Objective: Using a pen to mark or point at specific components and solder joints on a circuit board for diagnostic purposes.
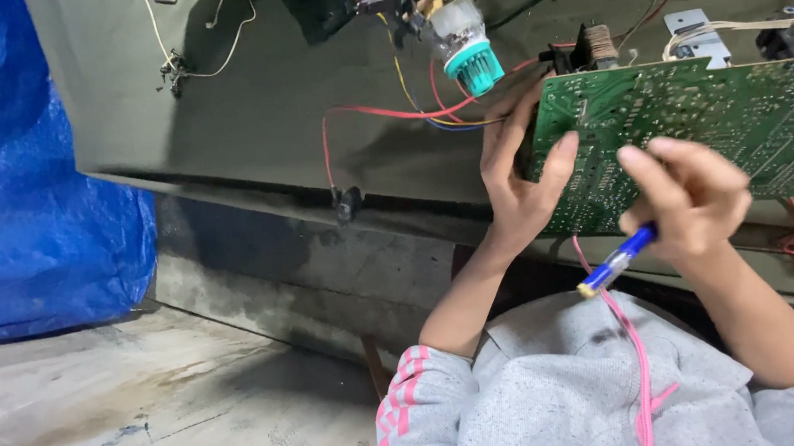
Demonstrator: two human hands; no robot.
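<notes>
A: Two hands work at one board. Left hand (516, 181)?

B: Closed on the left edge of the green circuit board (692, 134), thumb on its face; board runs rightward, tilted on the table (247, 112).

A: Right hand (688, 195)?

B: Pinching a blue tool (617, 260), touching the board.

L hand (518, 180) grips circuit board (692, 138).
</notes>
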